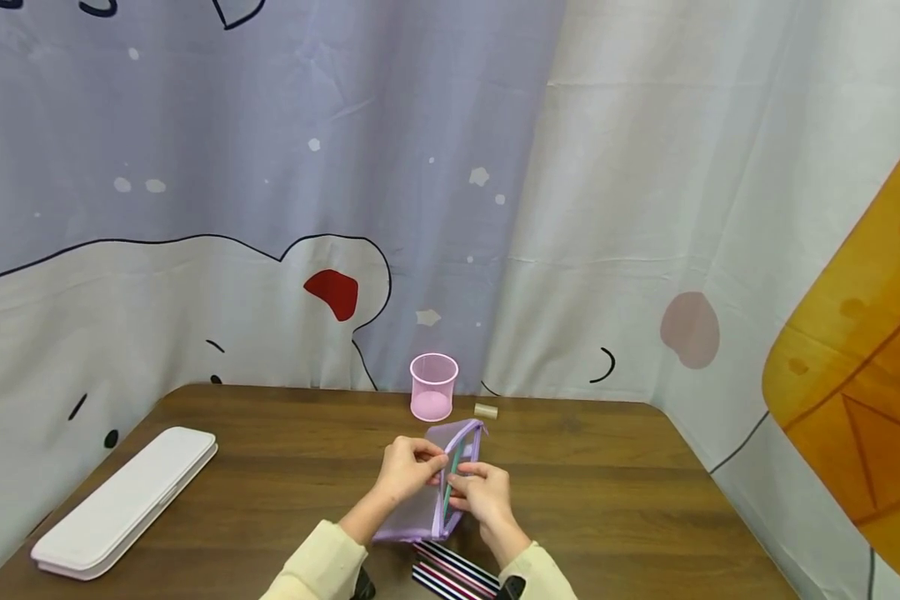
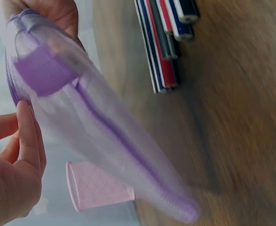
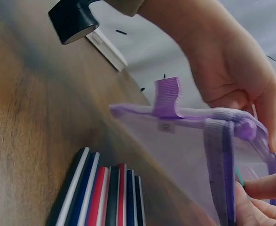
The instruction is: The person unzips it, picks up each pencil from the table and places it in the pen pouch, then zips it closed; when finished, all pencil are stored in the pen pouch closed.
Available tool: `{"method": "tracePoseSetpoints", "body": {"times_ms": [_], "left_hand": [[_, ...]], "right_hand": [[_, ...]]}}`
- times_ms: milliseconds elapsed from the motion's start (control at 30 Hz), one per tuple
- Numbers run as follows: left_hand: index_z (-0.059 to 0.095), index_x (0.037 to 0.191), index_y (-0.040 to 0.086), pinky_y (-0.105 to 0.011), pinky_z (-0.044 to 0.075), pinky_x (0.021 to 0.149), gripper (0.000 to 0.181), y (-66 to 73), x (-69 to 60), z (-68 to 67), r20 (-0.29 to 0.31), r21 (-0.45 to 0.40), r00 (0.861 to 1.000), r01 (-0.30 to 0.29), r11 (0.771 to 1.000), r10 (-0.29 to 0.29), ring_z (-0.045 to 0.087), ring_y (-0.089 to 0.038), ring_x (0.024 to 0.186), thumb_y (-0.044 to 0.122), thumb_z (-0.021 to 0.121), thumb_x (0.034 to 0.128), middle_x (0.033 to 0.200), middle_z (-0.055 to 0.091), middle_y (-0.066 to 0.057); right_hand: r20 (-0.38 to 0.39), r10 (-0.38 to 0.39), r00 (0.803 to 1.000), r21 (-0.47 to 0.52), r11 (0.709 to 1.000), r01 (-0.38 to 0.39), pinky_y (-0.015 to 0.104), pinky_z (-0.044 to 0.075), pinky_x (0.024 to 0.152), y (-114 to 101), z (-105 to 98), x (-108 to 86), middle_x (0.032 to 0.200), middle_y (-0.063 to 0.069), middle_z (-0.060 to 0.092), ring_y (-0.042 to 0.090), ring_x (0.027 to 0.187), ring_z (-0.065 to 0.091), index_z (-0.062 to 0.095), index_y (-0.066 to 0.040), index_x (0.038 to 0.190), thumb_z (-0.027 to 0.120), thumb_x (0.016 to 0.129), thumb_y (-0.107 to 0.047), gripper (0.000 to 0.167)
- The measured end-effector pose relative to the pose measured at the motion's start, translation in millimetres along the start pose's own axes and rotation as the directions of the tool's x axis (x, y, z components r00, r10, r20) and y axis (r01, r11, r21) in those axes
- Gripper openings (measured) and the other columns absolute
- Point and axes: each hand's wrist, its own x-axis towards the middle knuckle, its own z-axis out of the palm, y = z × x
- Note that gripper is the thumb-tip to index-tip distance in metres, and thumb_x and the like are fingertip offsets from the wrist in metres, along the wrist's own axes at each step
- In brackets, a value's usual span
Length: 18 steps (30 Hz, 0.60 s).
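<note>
A see-through purple mesh zip pouch [image 1: 411, 510] stands tilted above the table, its zipped mouth spread apart. My left hand [image 1: 408, 468] pinches one edge of that mouth between thumb and fingers. At the mouth's other side, my right hand [image 1: 487, 497] has its thumb and fingertips curled around a thin green strip-like item [image 1: 455, 467], partly inside the pouch; its kind is unclear. The right wrist view shows only a sliver of it by the right fingers [image 3: 264, 188]. Just below the pouch, several striped pencils [image 1: 453, 571] lie side by side on the table.
A pink mesh cup [image 1: 433, 387] stands at the table's back edge, with a small beige cylinder [image 1: 486, 411] lying to its right. A long white case [image 1: 127, 500] lies shut on the left of the wooden table [image 1: 607, 500]. Behind hangs a patterned curtain [image 1: 435, 208].
</note>
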Motion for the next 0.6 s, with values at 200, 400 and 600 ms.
{"method": "tracePoseSetpoints", "body": {"times_ms": [200,400,600], "left_hand": [[0.067,0.079,-0.004,-0.017,0.051,0.045,0.012,2.7,0.6,1.2,-0.012,-0.032,0.999,0.035,0.999,-0.035,0.059,-0.009,0.049,0.008,0.065,0.0760,0.064,0.066,-0.014],[0.067,0.079,-0.005,-0.020,0.053,0.046,0.011,1.8,1.3,-0.3,-0.053,-0.067,0.997,0.056,0.996,-0.060,0.060,-0.009,0.048,0.005,0.064,0.0757,0.067,0.066,-0.016],[0.067,0.080,-0.005,-0.020,0.053,0.045,0.012,2.9,1.3,-2.7,-0.075,-0.072,0.995,0.053,0.996,-0.058,0.059,-0.007,0.046,0.005,0.064,0.0758,0.066,0.066,-0.017]], "right_hand": [[-0.020,-0.031,0.999,-0.032,0.999,0.030,0.025,0.056,0.054,4,5,0.3,0.075,0.013,0.067,0.010,0.058,0.060,0.053,0.016,0.101,0.061,0.074,0.003,0.030],[0.015,-0.050,0.999,-0.033,0.998,0.051,0.026,0.057,0.059,4,3,-1.3,0.078,0.016,0.067,0.009,0.059,0.062,0.052,0.016,0.099,0.062,0.076,0.000,0.030],[0.070,-0.076,0.995,-0.057,0.995,0.080,0.025,0.057,0.061,1,-7,-5.3,0.079,0.018,0.066,0.010,0.062,0.062,0.054,0.017,0.100,0.061,0.077,0.001,0.029]]}}
